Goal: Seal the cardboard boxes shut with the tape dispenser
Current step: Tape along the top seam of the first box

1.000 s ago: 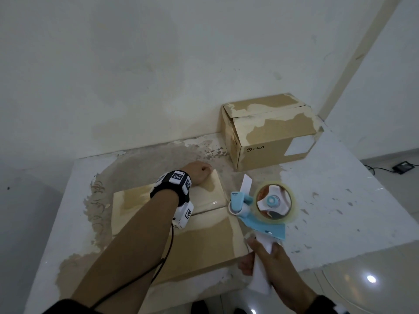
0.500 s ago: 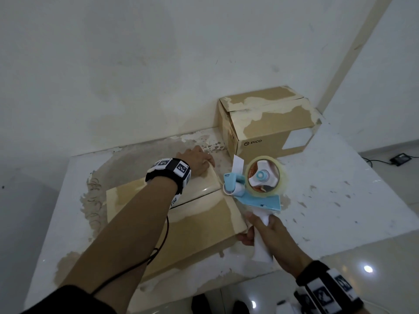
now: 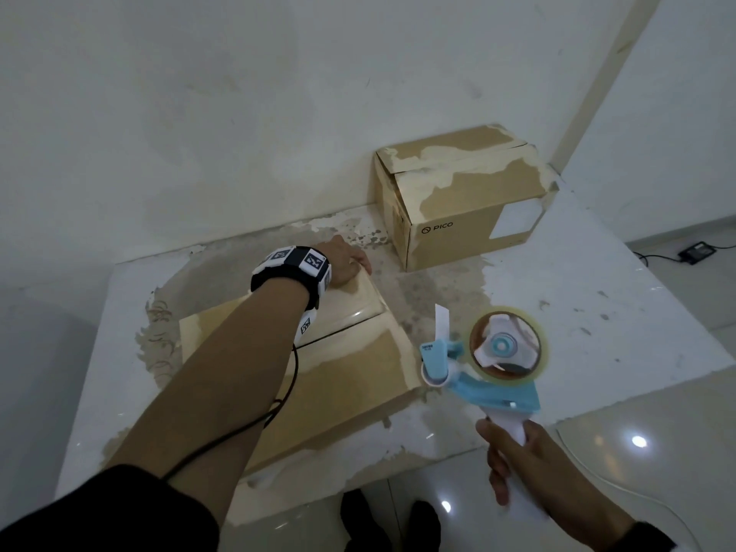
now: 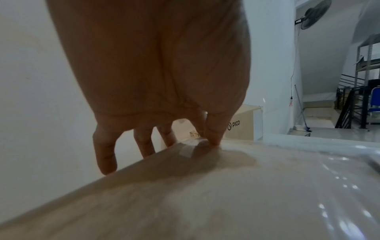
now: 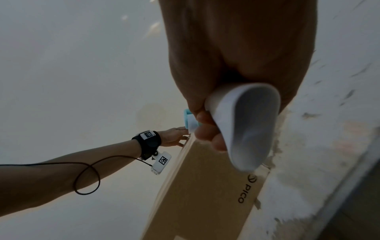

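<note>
Left wrist only: left hand (image 4: 160,78) fingertips (image 4: 213,139) press near box (image 4: 226,194) tape.

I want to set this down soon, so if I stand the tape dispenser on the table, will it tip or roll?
Likely tips: the tape dispenser looks top-heavy, its roll above a narrow white handle gripped by the right hand. Probably won't roll laid flat; its loose tape tail may stick.

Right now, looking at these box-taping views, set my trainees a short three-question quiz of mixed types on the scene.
1. True or false: the right hand grips the tape dispenser by its white handle.
2. Where does the left hand rest? A) on the far box B) on the far edge of the near box C) on the table
3. Fill in: the word printed on the far box is ____.

Key: 1 true; 2 B; 3 PICO.
</note>
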Available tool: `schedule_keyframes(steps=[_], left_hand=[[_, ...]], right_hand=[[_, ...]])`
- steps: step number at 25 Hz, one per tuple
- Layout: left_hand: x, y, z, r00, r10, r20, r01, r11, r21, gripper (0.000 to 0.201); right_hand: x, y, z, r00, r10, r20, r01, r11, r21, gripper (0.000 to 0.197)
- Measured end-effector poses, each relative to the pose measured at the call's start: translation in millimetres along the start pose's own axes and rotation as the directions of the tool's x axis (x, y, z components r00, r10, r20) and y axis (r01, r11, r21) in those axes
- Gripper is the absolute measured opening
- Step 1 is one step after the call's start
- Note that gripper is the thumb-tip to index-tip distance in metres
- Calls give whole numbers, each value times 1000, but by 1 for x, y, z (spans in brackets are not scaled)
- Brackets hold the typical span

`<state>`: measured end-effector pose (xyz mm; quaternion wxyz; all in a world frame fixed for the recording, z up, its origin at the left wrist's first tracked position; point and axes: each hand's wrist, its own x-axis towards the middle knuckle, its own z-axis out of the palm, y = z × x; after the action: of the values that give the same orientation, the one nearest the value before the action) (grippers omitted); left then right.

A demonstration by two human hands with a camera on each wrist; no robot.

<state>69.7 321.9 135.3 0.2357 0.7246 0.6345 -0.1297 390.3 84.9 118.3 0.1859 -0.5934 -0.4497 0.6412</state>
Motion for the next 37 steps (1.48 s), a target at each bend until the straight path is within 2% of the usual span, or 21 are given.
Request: schedule_keyframes(steps=[4, 7, 9, 10, 12, 13, 14, 16, 23, 30, 33, 37], left_hand=[[-4, 5, 1, 1000, -22, -21, 23, 999, 34, 33], [-10, 15, 2, 996, -74, -53, 77, 995, 59, 33], [-21, 20, 3, 989, -59, -134, 75, 990, 118, 33], [-30, 24, 7, 982, 16, -189, 12, 990, 143, 34], [-53, 38, 21, 935, 259, -244, -224, 961, 164, 32], [-66, 47, 31, 906, 365, -212, -335, 928, 165, 30], [-80, 57, 41, 895, 422, -149, -398, 903, 163, 28], [-94, 68, 58, 914, 404, -41, -394, 907, 149, 28], [-84, 71, 57, 939, 339, 58, -343, 929, 141, 31], [-87, 75, 56, 950, 308, 54, -312, 944, 104, 29], [-87, 75, 58, 951, 305, 50, -309, 944, 113, 28], [-89, 75, 57, 948, 316, 33, -317, 944, 87, 28]], right_hand=[[-17, 20, -7, 1000, 5, 25, 0, 986, -169, 55], [-16, 23, -6, 1000, -25, 3, 25, 989, -147, 55], [-13, 21, -5, 999, -31, -6, 30, 988, -150, 53], [-13, 20, -5, 999, -40, -12, 37, 988, -150, 52], [-14, 19, -7, 998, -53, -27, 49, 989, -140, 53], [-14, 19, -6, 998, -55, -30, 50, 989, -140, 53], [-15, 19, -6, 998, -62, -33, 56, 988, -143, 52], [-16, 19, -5, 996, -80, -36, 74, 987, -139, 52], [-35, 31, -10, 999, -46, -27, 43, 992, -120, 56], [-34, 26, 6, 998, -65, 7, 66, 989, -130, 51], [-35, 29, 4, 998, -38, 59, 47, 986, -161, 46], [-42, 39, -9, 998, 34, 59, -33, 999, -30, 49]])
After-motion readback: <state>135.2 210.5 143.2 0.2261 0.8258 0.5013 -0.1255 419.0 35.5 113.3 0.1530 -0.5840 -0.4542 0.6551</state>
